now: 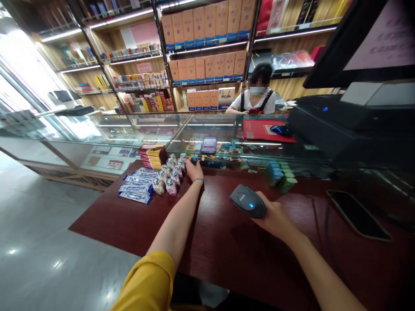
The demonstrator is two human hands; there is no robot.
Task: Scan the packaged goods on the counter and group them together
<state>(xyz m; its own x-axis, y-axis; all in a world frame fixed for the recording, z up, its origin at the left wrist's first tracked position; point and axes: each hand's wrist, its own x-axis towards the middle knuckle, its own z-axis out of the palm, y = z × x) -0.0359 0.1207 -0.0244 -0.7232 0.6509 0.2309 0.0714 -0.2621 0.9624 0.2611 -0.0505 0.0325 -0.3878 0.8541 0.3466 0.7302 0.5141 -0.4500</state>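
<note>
My right hand (275, 214) is wrapped round the handle of a dark grey barcode scanner (248, 201), held above the brown counter with a blue light glowing on its top. My left hand (194, 171) reaches to the far edge of the counter, fingers closed round a small dark item with a bluish top (194, 160); its kind does not show. Just left of that hand stand rows of small clear jars (170, 186) with silvery lids. Beside the jars lie blue-and-white packets (138, 185) in a pile, and behind these a stack of red-and-gold packs (152, 156).
Blue and green cylindrical containers (281, 176) stand near the counter's back edge. A phone (359, 214) lies at right, below a monitor (363, 47). Behind the glass showcase (136, 125), which carries a mouse (280, 130) on a red mat, is a masked person (256, 101).
</note>
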